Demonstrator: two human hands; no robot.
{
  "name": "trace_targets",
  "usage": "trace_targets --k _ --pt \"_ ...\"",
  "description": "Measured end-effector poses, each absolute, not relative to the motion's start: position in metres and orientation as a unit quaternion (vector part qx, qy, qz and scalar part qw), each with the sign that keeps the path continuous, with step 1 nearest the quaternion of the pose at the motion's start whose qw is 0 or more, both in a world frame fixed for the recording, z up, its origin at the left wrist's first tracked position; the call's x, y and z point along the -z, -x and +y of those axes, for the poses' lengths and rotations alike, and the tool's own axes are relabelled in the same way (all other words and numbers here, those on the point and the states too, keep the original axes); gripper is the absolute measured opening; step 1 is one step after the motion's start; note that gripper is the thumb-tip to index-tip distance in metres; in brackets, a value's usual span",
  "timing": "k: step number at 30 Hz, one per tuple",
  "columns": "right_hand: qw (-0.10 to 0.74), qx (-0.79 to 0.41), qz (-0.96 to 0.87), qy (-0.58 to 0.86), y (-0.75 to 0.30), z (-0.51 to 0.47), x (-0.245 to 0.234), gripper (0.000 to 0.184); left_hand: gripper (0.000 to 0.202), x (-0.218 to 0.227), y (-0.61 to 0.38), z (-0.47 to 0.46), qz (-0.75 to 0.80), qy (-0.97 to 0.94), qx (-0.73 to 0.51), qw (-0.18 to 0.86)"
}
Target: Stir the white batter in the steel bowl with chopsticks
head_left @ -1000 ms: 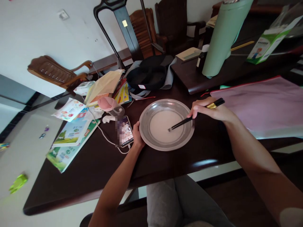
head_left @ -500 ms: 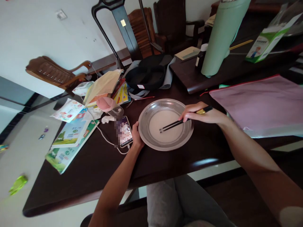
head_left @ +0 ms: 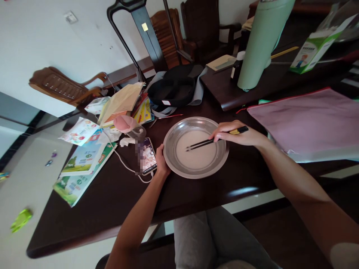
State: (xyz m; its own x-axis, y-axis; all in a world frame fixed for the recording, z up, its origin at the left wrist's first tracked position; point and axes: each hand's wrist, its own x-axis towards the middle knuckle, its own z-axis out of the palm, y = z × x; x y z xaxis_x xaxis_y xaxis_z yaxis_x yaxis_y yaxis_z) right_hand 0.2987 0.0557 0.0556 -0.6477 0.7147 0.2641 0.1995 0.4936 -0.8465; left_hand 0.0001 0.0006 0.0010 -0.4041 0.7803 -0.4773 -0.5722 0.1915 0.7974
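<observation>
A round metal basin stands on the dark table, holding a milky white liquid. My left hand grips the basin's left rim, its fingers partly hidden under and behind the edge. My right hand is closed around a pair of black chopsticks with gold-banded ends. Their tips point left, at or just over the liquid's surface; I cannot tell how deep they reach. Just left of my left hand lies a phone with a lit screen and a white cable plugged in.
Booklets, a pink-lidded cup and a stack of papers lie to the left. Behind the basin is a black bag. A pink zip pouch lies right, with a green tall bottle and a carton farther back.
The chopstick tips have shifted slightly left and up across the liquid, with my right hand moving a little. My left hand stays on the basin's rim.
</observation>
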Motion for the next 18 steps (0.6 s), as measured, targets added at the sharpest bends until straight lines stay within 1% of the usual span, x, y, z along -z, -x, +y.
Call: trace_targets --k 2,4,7,10,13,16,18 --pt "0.346 -0.401 -0.789 0.312 -0.3033 0.0568 -0.0566 0.034 0.022 -0.0005 0.0002 0.0007 0.549 -0.093 -0.624 0.548" --pt "0.363 -0.414 -0.771 0.320 -0.3085 0.0570 -0.0585 0.038 0.022 -0.0007 0.0003 0.0006 0.542 -0.087 -0.617 0.563" --pt "0.325 -0.452 -0.779 0.288 -0.3083 0.0558 -0.0599 0.042 0.022 -0.0019 0.0006 0.0003 0.537 -0.077 -0.613 0.575" --pt "0.290 -0.448 -0.803 0.265 -0.3011 0.0550 -0.0585 0.035 0.021 -0.0036 0.0006 0.0000 0.538 -0.072 -0.609 0.578" --pt "0.317 -0.408 -0.801 0.301 -0.3011 0.0557 -0.0581 0.032 0.021 -0.0045 0.0001 -0.0001 0.540 -0.068 -0.608 0.578" --pt "0.352 -0.411 -0.772 0.333 -0.3079 0.0562 -0.0602 0.039 0.023 -0.0035 -0.0002 -0.0001 0.537 -0.081 -0.616 0.570" --pt "0.344 -0.437 -0.770 0.313 -0.3091 0.0556 -0.0607 0.043 0.024 -0.0025 -0.0001 0.0000 0.540 -0.085 -0.617 0.566"
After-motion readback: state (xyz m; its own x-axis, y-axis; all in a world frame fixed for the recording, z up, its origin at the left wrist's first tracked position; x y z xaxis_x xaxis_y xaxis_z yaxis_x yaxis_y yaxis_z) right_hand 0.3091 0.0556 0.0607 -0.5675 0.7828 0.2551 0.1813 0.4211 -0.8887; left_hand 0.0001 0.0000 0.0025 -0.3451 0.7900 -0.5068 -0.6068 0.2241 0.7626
